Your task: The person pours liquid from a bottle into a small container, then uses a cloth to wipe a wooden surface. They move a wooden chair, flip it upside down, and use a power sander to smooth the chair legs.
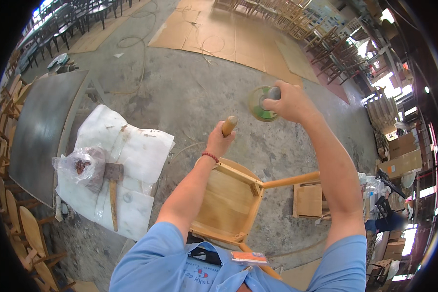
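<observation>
An upturned wooden chair seat (224, 207) with a pale frame is in front of me, its underside facing up. My left hand (220, 140), with a red bead bracelet at the wrist, is closed around one of its wooden legs (230, 125), whose end points up. To the far right of that leg, my right hand (289, 101) grips a round green-and-yellowish object with a grey knob-like top (272, 93). It is held up off the floor; its exact kind cannot be made out. Another chair leg (291, 180) sticks out to the right, below my right forearm.
To the left, a white sheet (136, 151) carries a mallet (114, 187) and a plastic bag (85, 168) with brown contents. Beyond stands a dark-topped table (44, 131). A cardboard box (309, 199) sits right of the seat. Cardboard sheets (224, 41) and stacked chairs (336, 53) lie farther off.
</observation>
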`<move>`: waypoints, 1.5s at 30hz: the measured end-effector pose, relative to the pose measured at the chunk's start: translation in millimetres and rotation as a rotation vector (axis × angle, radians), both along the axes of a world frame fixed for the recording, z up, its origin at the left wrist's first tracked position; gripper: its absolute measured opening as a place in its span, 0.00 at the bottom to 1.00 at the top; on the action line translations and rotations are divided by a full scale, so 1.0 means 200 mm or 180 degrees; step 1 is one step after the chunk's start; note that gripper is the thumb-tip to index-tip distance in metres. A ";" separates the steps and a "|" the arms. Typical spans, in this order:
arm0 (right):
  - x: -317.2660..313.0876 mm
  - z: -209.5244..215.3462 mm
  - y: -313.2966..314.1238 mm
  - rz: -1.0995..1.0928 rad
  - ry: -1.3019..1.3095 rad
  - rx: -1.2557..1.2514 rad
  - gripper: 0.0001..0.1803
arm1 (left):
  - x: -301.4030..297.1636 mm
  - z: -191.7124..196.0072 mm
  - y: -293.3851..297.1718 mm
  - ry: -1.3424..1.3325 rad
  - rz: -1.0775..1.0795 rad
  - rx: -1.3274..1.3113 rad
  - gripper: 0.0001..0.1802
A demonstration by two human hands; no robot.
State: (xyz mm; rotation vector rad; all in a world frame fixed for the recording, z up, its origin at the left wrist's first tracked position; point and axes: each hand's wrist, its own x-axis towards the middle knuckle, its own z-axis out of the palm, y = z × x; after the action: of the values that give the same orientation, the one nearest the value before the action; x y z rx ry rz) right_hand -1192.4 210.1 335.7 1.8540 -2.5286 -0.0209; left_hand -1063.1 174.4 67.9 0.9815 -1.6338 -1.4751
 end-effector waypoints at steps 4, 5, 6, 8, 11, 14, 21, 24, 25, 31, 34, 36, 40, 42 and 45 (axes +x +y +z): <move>0.08 0.12 0.05 -0.0410 -0.1307 0.0392 0.37 | -0.02 -0.04 -0.01 0.0385 -0.0063 0.0121 0.13; 0.13 0.08 0.03 -0.0266 -0.1238 0.0338 0.35 | -0.01 -0.08 -0.03 0.0557 -0.0089 0.0150 0.14; 0.21 0.06 0.00 -0.0063 -0.1201 0.0266 0.34 | 0.03 -0.12 -0.08 0.0726 -0.0012 -0.0056 0.15; 0.31 0.10 -0.08 -0.0035 -0.1670 0.0295 0.27 | 0.14 -0.15 -0.21 0.1055 0.0153 -0.0541 0.15; 0.03 -0.03 0.03 -0.0515 -0.1539 0.0153 0.23 | 0.01 -0.04 -0.01 0.0121 -0.0136 0.0277 0.16; -0.08 0.03 0.11 -0.0677 -0.1208 -0.0009 0.21 | 0.05 0.04 -0.01 0.0146 -0.0278 0.0155 0.18; -0.27 0.22 0.82 -0.1218 -0.2676 -0.0736 0.28 | 0.07 0.20 -0.02 0.0186 0.0080 -0.0348 0.18; -0.29 0.34 1.30 -0.1342 -0.3608 -0.1512 0.33 | -0.01 0.20 -0.04 0.0636 0.0236 -0.0058 0.13; -0.27 0.36 1.50 -0.1416 -0.4079 -0.1934 0.32 | -0.04 0.19 -0.04 0.0733 0.0303 0.0032 0.13; 0.15 0.13 2.26 -0.0496 -0.5479 -0.4189 0.26 | 0.18 0.39 -0.15 0.0000 0.0809 -0.1181 0.19; 0.30 -0.08 2.45 -0.0965 -0.5047 -0.4790 0.24 | 0.41 0.43 0.17 -0.0604 -0.0416 -0.0936 0.22; 0.44 -0.22 2.50 -0.1081 -0.5068 -0.4863 0.22 | 0.74 0.49 0.29 -0.0779 -0.0597 -0.1486 0.22; 0.71 -0.19 2.59 -0.1613 -0.4790 -0.4985 0.19 | 1.40 0.60 0.56 -0.1091 -0.0213 -0.1272 0.19; 0.83 -0.14 2.46 -0.1734 -0.4843 -0.4936 0.19 | 1.86 0.49 0.55 -0.1751 0.0340 -0.1219 0.19; 1.05 -0.07 2.23 -0.1679 -0.5133 -0.4766 0.17 | 2.40 0.22 0.56 -0.2685 0.0746 -0.0723 0.17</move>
State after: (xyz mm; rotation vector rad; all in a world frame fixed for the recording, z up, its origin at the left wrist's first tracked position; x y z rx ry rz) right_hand -983.3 656.3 320.7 0.2956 -1.6695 3.0339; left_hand -582.3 286.5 111.8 1.7257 -2.0876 -0.7081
